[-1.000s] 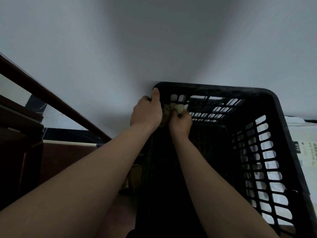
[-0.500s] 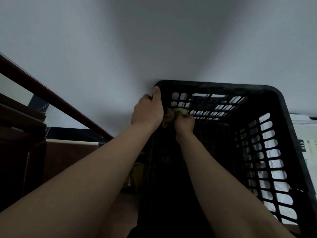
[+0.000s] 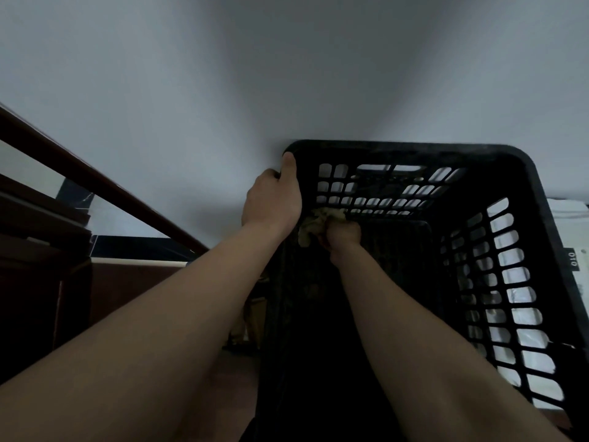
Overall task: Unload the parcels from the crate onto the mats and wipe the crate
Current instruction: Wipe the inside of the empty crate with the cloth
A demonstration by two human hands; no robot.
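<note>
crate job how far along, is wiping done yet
Unloading looks done: no parcels show inside the crate, and white packages lie outside beyond its right wall. Wiping is in hand: the left hand grips the far left rim corner while the right hand presses a wadded cloth against the inner wall there. How much of the other walls and floor is left cannot be told.

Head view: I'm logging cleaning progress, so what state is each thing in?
crate: held at its far-left rim corner, no parcels seen inside.
left hand: grips the crate's rim.
right hand: inside the crate, clutches the cloth.
cloth: bunched, at the crate's far inner wall.
</note>
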